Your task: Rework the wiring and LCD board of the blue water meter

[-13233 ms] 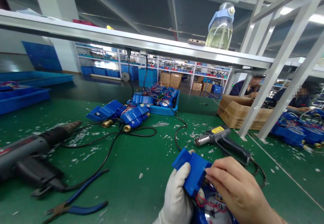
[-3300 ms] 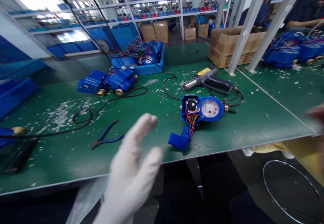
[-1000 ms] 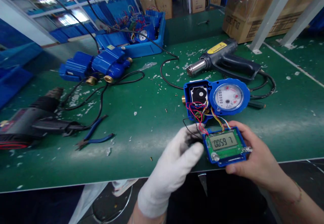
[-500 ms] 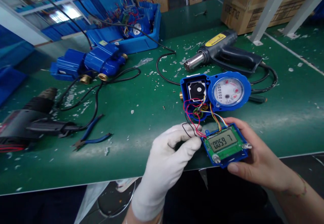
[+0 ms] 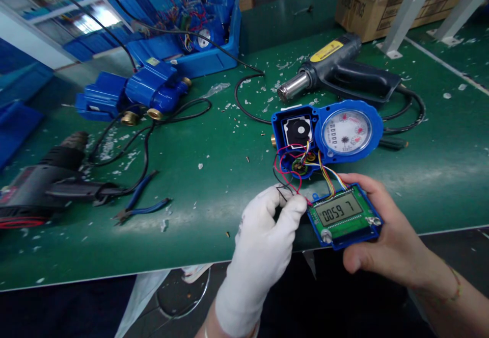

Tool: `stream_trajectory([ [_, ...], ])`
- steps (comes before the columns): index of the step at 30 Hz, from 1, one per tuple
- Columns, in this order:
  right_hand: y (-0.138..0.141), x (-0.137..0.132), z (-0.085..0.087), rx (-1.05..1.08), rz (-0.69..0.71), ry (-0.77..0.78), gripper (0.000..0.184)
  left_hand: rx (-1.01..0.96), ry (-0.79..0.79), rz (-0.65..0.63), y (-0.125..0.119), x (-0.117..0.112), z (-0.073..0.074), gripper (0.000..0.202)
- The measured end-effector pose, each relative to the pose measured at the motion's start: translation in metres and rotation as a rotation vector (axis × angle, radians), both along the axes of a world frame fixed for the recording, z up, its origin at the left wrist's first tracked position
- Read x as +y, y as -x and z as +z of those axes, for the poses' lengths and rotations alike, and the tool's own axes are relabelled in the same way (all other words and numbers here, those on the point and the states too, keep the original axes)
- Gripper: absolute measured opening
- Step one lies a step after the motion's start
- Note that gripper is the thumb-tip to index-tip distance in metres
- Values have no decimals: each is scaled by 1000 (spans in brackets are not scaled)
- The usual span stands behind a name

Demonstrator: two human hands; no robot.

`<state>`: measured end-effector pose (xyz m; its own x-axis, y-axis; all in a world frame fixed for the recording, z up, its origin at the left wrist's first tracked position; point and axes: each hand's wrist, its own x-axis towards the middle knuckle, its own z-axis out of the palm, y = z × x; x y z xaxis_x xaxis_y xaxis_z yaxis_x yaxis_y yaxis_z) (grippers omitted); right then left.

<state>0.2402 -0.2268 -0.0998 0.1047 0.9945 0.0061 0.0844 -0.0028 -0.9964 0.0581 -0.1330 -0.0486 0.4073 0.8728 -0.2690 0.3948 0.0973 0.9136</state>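
Note:
A green circuit board with a display sits in a blue frame, tilted toward me, its screen lit with digits. My bare right hand grips this board by its right and lower edges. In a white glove, my left hand pinches the thin red and black wires at the board's left edge. Just beyond lies an opened blue water meter with a round dial. Red, black, yellow and white wires run from its open housing to the board.
Behind the meter lies a heat gun. At the left are another heat gun, blue-handled cutters and two blue meters. A blue bin of parts and a cardboard box stand farther back. Plastic scraps litter the green bench.
My left thumb and fingers have drawn together on the red and black wires. My right thumb has shifted slightly at the board's lower edge. The camera view has moved a little.

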Motion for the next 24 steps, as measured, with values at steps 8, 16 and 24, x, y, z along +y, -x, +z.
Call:
stream_trajectory([
  [8,1,4,-1,-170,-28,0,77,17,-40,74,2,-3,2,20],
  [16,3,7,0,-275,-39,-45,77,96,-45,61,-1,3,12,23],
  [24,1,6,4,-329,-82,-63,73,138,-99,8,-10,12,15,27],
])
